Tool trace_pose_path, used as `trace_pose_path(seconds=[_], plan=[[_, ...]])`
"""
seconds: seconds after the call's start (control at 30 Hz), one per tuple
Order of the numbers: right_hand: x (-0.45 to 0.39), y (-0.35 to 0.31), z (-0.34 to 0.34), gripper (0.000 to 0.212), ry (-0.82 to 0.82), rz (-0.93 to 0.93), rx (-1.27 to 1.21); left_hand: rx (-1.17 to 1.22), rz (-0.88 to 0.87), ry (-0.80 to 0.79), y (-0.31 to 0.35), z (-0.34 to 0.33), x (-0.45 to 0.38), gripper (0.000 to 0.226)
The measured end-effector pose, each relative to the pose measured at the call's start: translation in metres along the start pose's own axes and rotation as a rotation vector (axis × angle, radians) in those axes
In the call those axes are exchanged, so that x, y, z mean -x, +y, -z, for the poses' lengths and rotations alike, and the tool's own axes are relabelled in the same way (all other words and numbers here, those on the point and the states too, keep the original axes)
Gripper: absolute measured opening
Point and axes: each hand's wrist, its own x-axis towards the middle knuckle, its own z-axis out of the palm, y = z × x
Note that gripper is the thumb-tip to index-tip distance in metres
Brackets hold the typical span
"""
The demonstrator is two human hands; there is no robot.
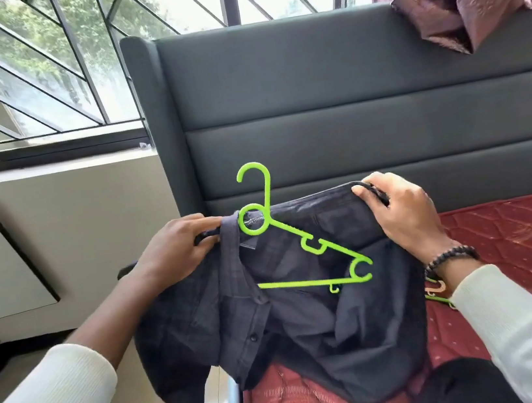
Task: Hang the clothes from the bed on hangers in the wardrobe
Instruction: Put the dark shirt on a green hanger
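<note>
Hanger hook up — inside shirt.

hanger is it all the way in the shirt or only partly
Partly. The hanger has one arm bare on top of the shirt with its hook above the collar; the other arm is hidden by fabric near the left hand.

Both hands — left hand, right hand — grip dark shirt with green hanger.
</note>
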Motion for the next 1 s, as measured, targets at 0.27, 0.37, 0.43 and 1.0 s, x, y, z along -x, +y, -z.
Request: trace_pose_path(seconds=[0.27,0.37,0.43,1.0], plan=[[0.007,0.026,0.008,0.044,-0.087,0.144,0.271,-0.204,-0.154,0.099,0.018,0.009,-0.003,0.032],[0.012,0.029,0.007,0.046,-0.107,0.135,0.342,-0.333,-0.254,0.144,0.032,0.009,-0.002,0.031],[0.012,0.027,0.008,0.038,-0.134,0.058,0.287,-0.386,-0.254,0.17,0.037,0.007,-0.002,0.031],[0.017,-0.108,-0.025,0.016,-0.466,-0.19,-0.545,0.09,0.129,0.473,0.07,0.001,-0.048,0.027]])
